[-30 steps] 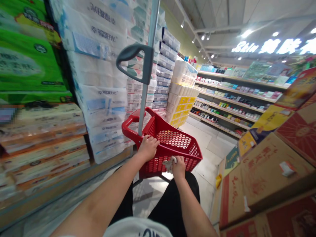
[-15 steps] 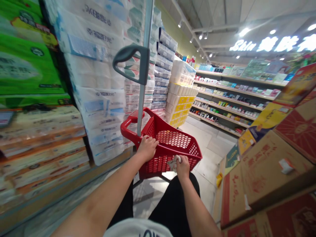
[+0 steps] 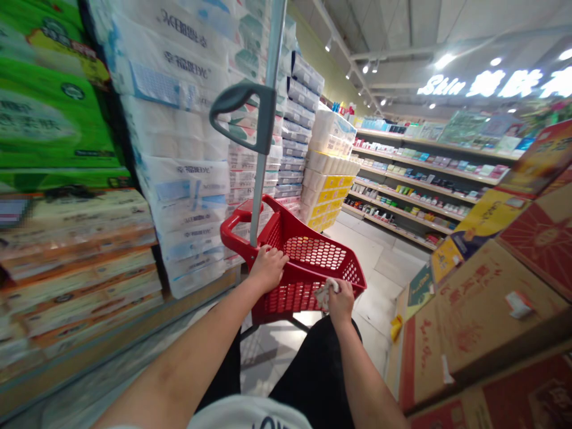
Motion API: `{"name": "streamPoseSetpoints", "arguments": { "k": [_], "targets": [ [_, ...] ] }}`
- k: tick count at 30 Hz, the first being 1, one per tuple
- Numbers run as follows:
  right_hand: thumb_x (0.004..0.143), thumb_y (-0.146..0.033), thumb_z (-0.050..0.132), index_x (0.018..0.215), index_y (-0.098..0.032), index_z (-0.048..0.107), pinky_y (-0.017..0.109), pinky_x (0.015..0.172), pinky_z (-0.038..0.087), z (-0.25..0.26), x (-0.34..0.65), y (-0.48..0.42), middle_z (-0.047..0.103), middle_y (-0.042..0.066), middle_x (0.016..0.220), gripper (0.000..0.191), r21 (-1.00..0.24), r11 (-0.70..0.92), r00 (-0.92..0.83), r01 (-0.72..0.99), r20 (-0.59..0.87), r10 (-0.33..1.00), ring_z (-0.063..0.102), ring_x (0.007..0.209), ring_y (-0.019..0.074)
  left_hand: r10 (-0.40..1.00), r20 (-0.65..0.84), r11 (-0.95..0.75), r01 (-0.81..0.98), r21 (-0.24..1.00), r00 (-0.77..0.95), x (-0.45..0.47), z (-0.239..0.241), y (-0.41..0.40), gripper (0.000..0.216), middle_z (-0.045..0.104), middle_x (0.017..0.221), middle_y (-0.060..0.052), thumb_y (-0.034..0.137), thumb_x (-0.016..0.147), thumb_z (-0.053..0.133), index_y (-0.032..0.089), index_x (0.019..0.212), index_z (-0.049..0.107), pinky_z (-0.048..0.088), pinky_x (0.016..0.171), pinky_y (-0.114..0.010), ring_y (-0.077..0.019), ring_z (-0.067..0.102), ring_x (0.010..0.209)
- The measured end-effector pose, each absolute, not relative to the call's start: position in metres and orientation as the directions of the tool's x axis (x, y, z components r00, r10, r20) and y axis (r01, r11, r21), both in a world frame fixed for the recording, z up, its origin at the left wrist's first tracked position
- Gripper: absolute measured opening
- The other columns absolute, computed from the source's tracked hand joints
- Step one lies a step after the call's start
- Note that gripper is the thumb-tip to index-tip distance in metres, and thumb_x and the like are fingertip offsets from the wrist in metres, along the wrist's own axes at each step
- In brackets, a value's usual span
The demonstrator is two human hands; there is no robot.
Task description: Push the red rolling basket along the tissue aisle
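In front of my knees stands a red plastic shopping basket [image 3: 308, 253] with perforated sides, on a low frame. A metal pole [image 3: 261, 185] with a grey loop handle [image 3: 267, 122] rises from its near left end. My left hand [image 3: 269, 268] is closed over the basket's near rim, close to the pole. Further right, my right hand [image 3: 341, 298] grips a crumpled light-coloured cloth [image 3: 325, 293] against the outside of the near wall, just below the rim. Part of the cloth is hidden by the fingers.
Stacked toilet paper packs [image 3: 187, 173] and green tissue packs [image 3: 53, 113] rise on the left. Cardboard boxes [image 3: 496, 298] are piled close on the right. Shelves of small goods [image 3: 415, 179] stand at the back, beyond the pale tiled floor [image 3: 375, 256].
My right hand and the cloth have slid a little to the right along the basket's near side. My left hand stays on the rim.
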State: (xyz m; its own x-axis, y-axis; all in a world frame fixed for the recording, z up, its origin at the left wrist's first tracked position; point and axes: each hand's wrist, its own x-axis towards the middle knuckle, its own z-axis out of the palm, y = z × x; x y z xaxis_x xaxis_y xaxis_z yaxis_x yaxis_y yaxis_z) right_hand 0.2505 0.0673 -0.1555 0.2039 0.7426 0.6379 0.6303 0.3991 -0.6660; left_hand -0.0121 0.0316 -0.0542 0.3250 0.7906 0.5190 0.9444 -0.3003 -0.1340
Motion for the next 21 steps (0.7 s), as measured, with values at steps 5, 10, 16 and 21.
{"name": "streamPoseSetpoints", "arguments": {
  "k": [5, 10, 16, 21],
  "targets": [
    [0.078, -0.027, 0.052, 0.087, -0.02, 0.062, 0.031, 0.074, 0.046, -0.159, 0.252, 0.069, 0.056, 0.007, 0.093, 0.016, -0.645, 0.343, 0.184, 0.683, 0.606, 0.773, 0.055, 0.081, 0.0201, 0.796, 0.514, -0.297, 0.946, -0.129, 0.32, -0.012, -0.054, 0.03, 0.021, 0.063, 0.097, -0.006, 0.024, 0.079, 0.056, 0.022, 0.1, 0.059, 0.024, 0.101, -0.048, -0.0251, 0.052, 0.1],
    [0.07, -0.022, 0.052, 0.076, -0.022, 0.06, 0.031, 0.066, 0.044, -0.18, 0.264, 0.068, 0.057, 0.006, 0.082, 0.01, -0.668, 0.237, 0.204, 0.705, 0.511, 0.835, 0.055, 0.072, 0.0213, 0.796, 0.511, -0.305, 0.944, -0.127, 0.326, -0.013, -0.055, 0.031, 0.023, 0.064, 0.099, -0.006, 0.023, 0.078, 0.056, 0.023, 0.1, 0.059, 0.025, 0.101, -0.047, -0.0248, 0.052, 0.1],
    [0.07, -0.029, 0.052, 0.076, -0.02, 0.061, 0.031, 0.064, 0.043, -0.179, 0.274, 0.074, 0.06, 0.006, 0.079, 0.014, -0.73, 0.142, 0.364, 0.668, 0.488, 0.793, 0.056, 0.07, 0.0213, 0.795, 0.51, -0.302, 0.943, -0.137, 0.329, -0.014, -0.055, 0.033, 0.023, 0.064, 0.099, -0.006, 0.024, 0.079, 0.055, 0.023, 0.101, 0.059, 0.025, 0.1, -0.047, -0.0247, 0.052, 0.1],
    [0.072, -0.031, 0.052, 0.079, -0.019, 0.063, 0.031, 0.068, 0.044, -0.178, 0.276, 0.076, 0.062, 0.007, 0.085, 0.017, -0.72, 0.182, 0.347, 0.669, 0.519, 0.781, 0.058, 0.075, 0.0213, 0.812, 0.485, -0.301, 0.945, -0.126, 0.324, -0.014, -0.053, 0.033, 0.023, 0.064, 0.1, -0.006, 0.025, 0.079, 0.054, 0.024, 0.101, 0.06, 0.025, 0.1, -0.046, -0.0244, 0.052, 0.101]
  ]
}}
